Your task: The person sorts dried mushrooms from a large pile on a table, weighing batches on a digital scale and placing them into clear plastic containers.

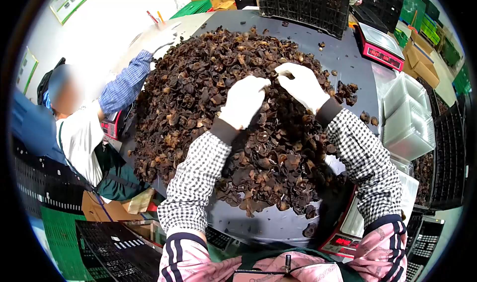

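A broad heap of dark brown, curled wood ear mushrooms [198, 78] covers much of the grey table [233, 221]. Both of my hands wear white gloves and are over the middle of the heap. My left hand [243, 102] has its fingers pressed together at the tips; whatever they pinch, if anything, is too small to make out. Just to its right, my right hand [304, 87] is curved, with a gap between thumb and forefinger and nothing visible in it. A few loose mushroom pieces [346, 93] lie by my right wrist.
A co-worker's sleeved arm [126, 86] reaches over the heap's left side. A black crate [304, 9] stands at the back edge. Red scales [381, 47] and stacked clear plastic trays [408, 115] are on the right. Another scale [343, 241] sits near my right forearm.
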